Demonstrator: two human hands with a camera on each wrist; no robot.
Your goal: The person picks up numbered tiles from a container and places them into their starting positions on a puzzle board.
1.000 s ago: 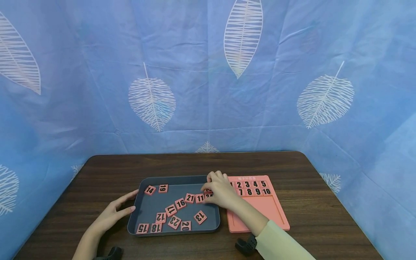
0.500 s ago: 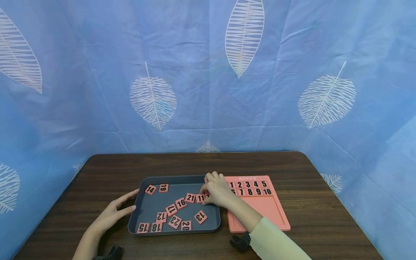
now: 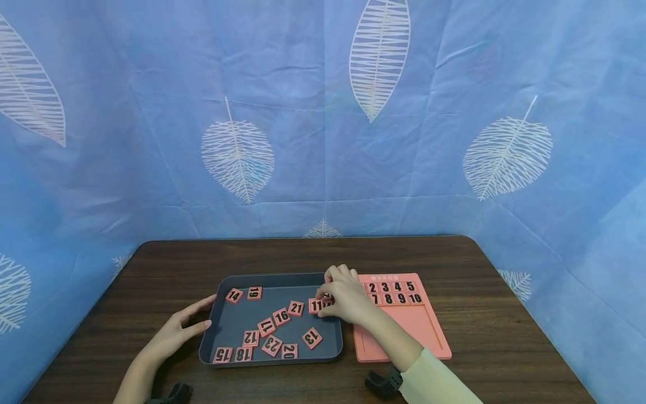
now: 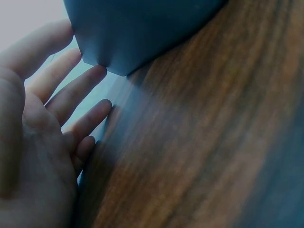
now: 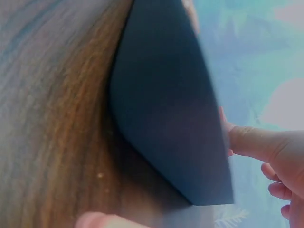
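Reaching into the back right of a dark grey tray, my right hand has its thumb and fingers bent around pink number tiles, pinching at the tile beside the 11 tile. That tile's number is mostly covered by the hand. In the right wrist view the tray wall hides most of the grip; slivers of pink show by the thumb. My left hand lies with extended fingers against the tray's left side. The left wrist view shows its fingertips touching the tray corner.
Several loose tiles lie in the tray, among them the 21, the 13 and the 14. A pink board with tiles 1 to 10 in its top rows sits right of the tray on the wooden table.
The 11 tile has shifted slightly right, leaving a wider gap from the 21 tile. My right hand drifted left, then back right. The left hand stays in place.
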